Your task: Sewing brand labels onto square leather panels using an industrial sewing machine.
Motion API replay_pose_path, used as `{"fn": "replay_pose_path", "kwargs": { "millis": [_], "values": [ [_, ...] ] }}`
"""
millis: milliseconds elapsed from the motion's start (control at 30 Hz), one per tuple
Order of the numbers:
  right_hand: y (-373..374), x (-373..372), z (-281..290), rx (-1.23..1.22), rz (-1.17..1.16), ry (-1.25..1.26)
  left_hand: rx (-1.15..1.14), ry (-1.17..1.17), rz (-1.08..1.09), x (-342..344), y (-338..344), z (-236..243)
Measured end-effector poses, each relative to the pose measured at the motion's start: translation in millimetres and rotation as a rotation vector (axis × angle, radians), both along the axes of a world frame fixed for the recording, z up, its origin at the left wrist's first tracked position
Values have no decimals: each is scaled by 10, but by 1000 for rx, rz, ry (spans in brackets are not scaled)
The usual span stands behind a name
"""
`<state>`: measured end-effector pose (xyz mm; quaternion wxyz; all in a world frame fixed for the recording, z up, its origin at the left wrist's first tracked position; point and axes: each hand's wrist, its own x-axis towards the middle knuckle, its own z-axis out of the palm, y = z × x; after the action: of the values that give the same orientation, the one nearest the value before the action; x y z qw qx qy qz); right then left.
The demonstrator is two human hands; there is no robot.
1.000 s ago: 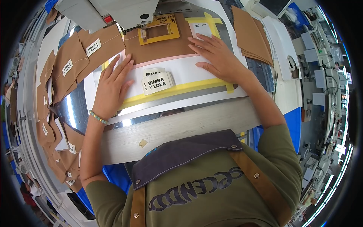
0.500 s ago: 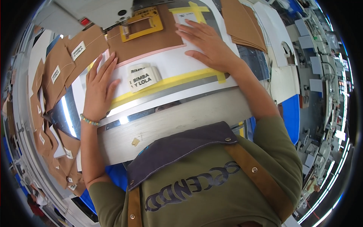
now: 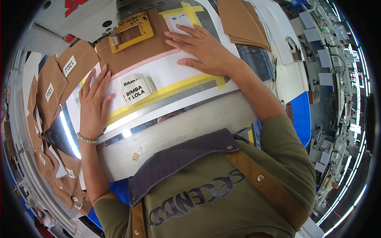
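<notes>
My left hand [image 3: 94, 107] lies flat with fingers stretched out, on the left end of a white template sheet [image 3: 158, 69]. My right hand [image 3: 206, 53] rests with spread fingers across the sheet's right side, its fingertips at the right edge of a brown panel [image 3: 160, 39] and a small white card [image 3: 179, 23]. Neither hand grips anything. A yellow rectangular frame [image 3: 138, 39] sits on the brown panel, under the head of a sewing machine [image 3: 89, 20]. Between my hands lies a small stack of white printed labels [image 3: 137, 93].
Yellow tape [image 3: 166, 88] runs along the sheet's near side. Brown panels with white labels [image 3: 59, 83] overlap at the left, and more plain brown panels [image 3: 242, 23] are stacked at the far right. A blue bin [image 3: 303, 119] stands at the right, below table height.
The whole view has shifted, so the table and hands appear a little further left. Both hands keep their places on the sheet, and the brown panel and frame lie as before.
</notes>
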<state>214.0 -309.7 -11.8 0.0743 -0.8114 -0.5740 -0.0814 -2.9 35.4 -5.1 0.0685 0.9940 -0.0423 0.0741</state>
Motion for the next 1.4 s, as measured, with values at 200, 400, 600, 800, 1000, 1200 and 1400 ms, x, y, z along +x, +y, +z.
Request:
{"fn": "replay_pose_path", "kwargs": {
  "millis": [200, 400, 600, 800, 1000, 1200, 1400],
  "values": [
    [34, -32, 73, -20, -46, 35, -47, -22, -3, 2, 23, -3],
    [8, -32, 94, 36, 70, 4, -70, -36, 5, 0, -2, -1],
    [-3, -56, 129, -15, 45, 102, -92, -31, 1, -6, 28, -2],
    [4, -58, 139, -8, 68, 87, -96, -37, -13, -18, 28, 20],
    [-9, -36, 125, 4, 85, 77, -105, -59, -42, 18, 45, 11],
    [155, -171, 298, 75, 144, -6, -132, -112, -60, -24, 80, 17],
    [646, -646, 435, 309, 345, 267, -396, -131, -175, -44, -287, 280]
  ]
}}
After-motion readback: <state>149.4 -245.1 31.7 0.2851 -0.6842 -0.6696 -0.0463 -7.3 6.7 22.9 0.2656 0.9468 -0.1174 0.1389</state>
